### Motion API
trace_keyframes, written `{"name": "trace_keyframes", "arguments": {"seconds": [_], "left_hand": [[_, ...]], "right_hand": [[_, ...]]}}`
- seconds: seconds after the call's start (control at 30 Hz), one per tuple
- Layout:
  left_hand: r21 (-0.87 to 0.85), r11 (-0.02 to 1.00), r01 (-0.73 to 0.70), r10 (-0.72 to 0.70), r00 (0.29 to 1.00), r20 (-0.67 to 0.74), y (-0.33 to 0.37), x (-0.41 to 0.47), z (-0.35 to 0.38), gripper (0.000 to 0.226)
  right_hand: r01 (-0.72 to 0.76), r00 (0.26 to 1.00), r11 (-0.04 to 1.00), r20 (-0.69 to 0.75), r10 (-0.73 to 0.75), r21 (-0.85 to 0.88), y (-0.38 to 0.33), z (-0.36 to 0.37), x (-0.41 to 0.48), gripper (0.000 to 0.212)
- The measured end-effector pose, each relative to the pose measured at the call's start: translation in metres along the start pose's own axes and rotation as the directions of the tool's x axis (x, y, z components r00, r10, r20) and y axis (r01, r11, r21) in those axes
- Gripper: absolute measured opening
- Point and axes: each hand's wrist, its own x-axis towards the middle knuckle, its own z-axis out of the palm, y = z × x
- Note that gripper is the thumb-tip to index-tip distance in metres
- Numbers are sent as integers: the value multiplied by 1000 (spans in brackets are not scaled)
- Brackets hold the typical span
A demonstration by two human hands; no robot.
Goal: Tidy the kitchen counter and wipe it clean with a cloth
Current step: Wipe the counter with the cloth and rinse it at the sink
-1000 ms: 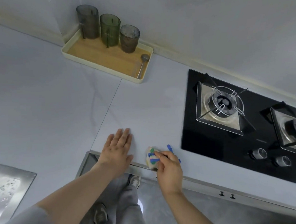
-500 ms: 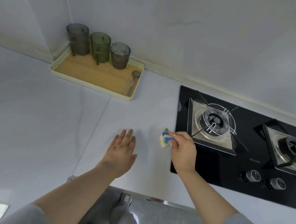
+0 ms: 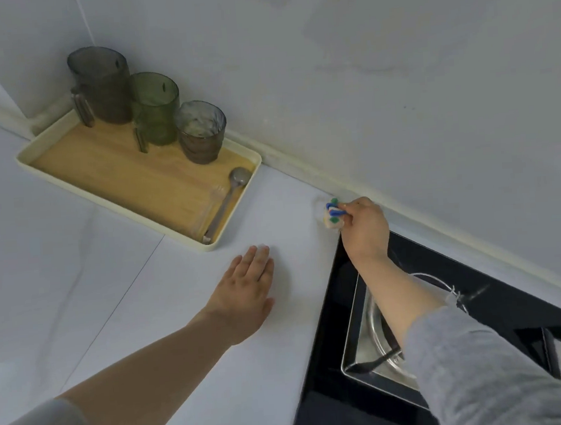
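My right hand point(image 3: 363, 229) pinches a small bunched cloth point(image 3: 332, 216), white with blue and green marks, down on the white counter point(image 3: 188, 335) close to the back wall, just left of the hob's far corner. With its fingers straight, my left hand point(image 3: 245, 297) lies flat on the counter in the middle, below the tray's near corner. Both forearms reach in from the bottom of the view.
A cream tray point(image 3: 140, 218) with a wooden floor stands at the back left, carrying three tinted glasses point(image 3: 155, 108) and a metal spoon point(image 3: 228, 199). A black gas hob point(image 3: 448, 350) with a steel burner surround fills the right side, under my right arm.
My right hand has carried the cloth from the counter's front edge across to the back wall. The left hand has slid forward on the counter. The view has moved closer to the wall.
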Motion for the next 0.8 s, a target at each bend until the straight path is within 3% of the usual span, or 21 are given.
{"name": "trace_keyframes", "arguments": {"seconds": [0.17, 0.27, 0.37, 0.47, 0.73, 0.8], "left_hand": [[-35, 998, 57, -57, 998, -9, -4, 16, 15, 81], [-68, 997, 29, -31, 999, -36, -9, 16, 22, 73], [-70, 997, 18, -21, 999, -36, -10, 16, 31, 71], [-23, 1000, 17, -19, 998, -64, -11, 16, 31, 71], [36, 999, 9, -9, 1000, -15, -11, 15, 25, 80], [-27, 1000, 6, -6, 1000, 3, -11, 9, 21, 84]], "right_hand": [[-75, 996, 989, 48, 81, -125, 7, 17, 42, 24], [-30, 996, 978, 80, 47, -208, 13, 27, 45, 32], [54, 994, 988, 103, -39, -144, 21, 30, 38, 38], [46, 996, 994, 76, -39, -97, 22, 28, 34, 38], [223, 970, 941, 151, -189, -254, 10, 20, -15, 36], [242, 966, 932, 160, -204, -269, 7, 18, -29, 36]]}}
